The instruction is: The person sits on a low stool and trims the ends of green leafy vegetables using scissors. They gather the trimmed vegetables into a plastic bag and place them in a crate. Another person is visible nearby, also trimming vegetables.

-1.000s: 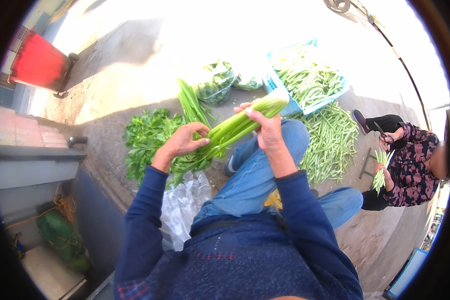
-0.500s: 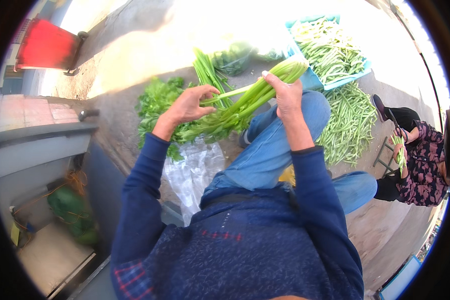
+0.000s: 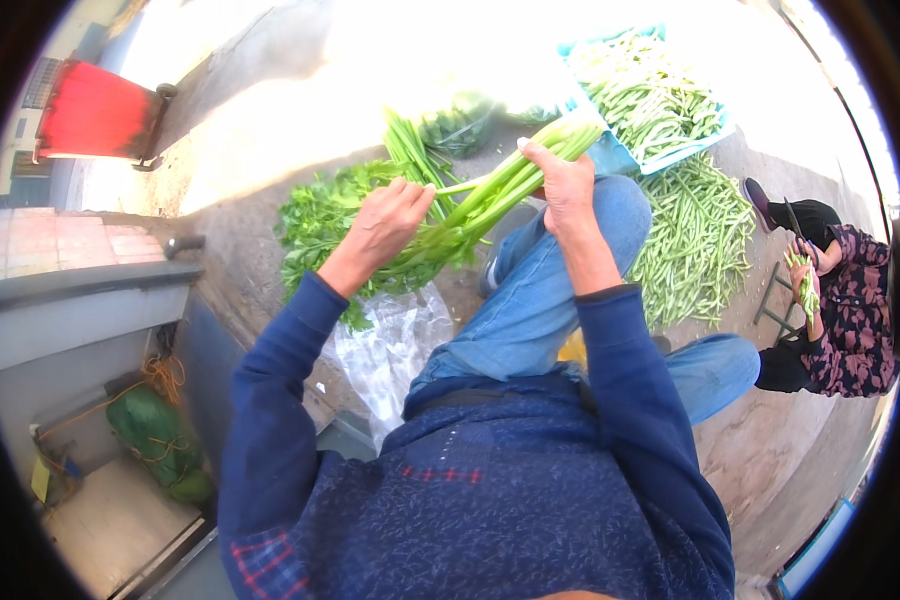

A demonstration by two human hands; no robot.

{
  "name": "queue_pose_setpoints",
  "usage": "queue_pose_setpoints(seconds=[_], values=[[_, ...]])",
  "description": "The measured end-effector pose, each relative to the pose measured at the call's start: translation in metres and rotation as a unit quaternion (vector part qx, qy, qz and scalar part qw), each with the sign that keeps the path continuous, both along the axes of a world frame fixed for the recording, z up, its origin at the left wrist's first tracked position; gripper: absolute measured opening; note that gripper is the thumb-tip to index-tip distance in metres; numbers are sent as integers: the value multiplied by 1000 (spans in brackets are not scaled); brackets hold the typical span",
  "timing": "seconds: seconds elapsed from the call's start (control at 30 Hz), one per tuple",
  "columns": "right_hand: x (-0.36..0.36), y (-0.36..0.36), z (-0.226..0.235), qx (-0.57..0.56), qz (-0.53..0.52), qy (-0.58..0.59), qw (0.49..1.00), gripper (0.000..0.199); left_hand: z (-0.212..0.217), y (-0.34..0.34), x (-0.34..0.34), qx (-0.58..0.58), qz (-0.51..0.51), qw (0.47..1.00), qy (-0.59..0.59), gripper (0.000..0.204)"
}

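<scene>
sunlit concrete ground (image 3: 270, 130) runs out ahead of the seated person, bleached almost white at the far side, with a red bin (image 3: 95, 112) off at the left edge. across the lap, above the blue jeans (image 3: 550, 300), lies a bunch of celery (image 3: 480, 200), pale stalk ends pointing up to the right and leafy tops trailing down to the left. the right hand (image 3: 562, 185) is wrapped around the thick stalk end, fingers closed on it. the left hand (image 3: 388, 220) is curled closed around the thinner stems lower down, near the leaves, and a single stalk stands out sideways between the two hands. on the ground just behind the bunch sits a heap of leafy greens (image 3: 320, 215), and a crumpled clear plastic bag (image 3: 390, 345) lies below it beside the knee. farther right a blue crate (image 3: 620, 155) is filled with green beans, and a loose pile of green beans (image 3: 695, 240) is spread on the ground next to it. at the right edge another person in a flowered top (image 3: 855, 320) sits well apart, holding a few beans in their own hands.
</scene>
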State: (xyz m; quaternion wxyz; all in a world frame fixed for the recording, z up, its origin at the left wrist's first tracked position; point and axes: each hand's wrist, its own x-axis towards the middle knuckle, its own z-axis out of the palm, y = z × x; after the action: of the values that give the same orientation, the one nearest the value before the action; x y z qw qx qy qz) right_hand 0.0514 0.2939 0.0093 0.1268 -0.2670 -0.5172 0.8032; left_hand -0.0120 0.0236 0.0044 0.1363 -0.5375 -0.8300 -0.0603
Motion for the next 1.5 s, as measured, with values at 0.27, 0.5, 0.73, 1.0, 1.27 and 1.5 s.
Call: queue_pose_setpoints(seconds=[0.27,0.5,0.73,1.0,1.27,1.5], values=[[1,1,-2,-9,-3,25,1000,27,-22,31,1,-100,108,987,-64,2],[2,-1,3,-27,1,36,999,26,-41,18,-16,62,163,978,-113,8],[1,2,2,-27,-22,22,999,26,-17,0,-6,-8,34,973,-228,27],[1,6,-1,-39,31,25,998,26,3,-17,6,21,-42,925,-376,23],[3,5,-6,-17,25,68,997,27,-29,-10,-7,12,233,941,-245,17],[7,17,0,-58,18,59,996,28,-69,-154,-61,-106,462,871,-130,36]])
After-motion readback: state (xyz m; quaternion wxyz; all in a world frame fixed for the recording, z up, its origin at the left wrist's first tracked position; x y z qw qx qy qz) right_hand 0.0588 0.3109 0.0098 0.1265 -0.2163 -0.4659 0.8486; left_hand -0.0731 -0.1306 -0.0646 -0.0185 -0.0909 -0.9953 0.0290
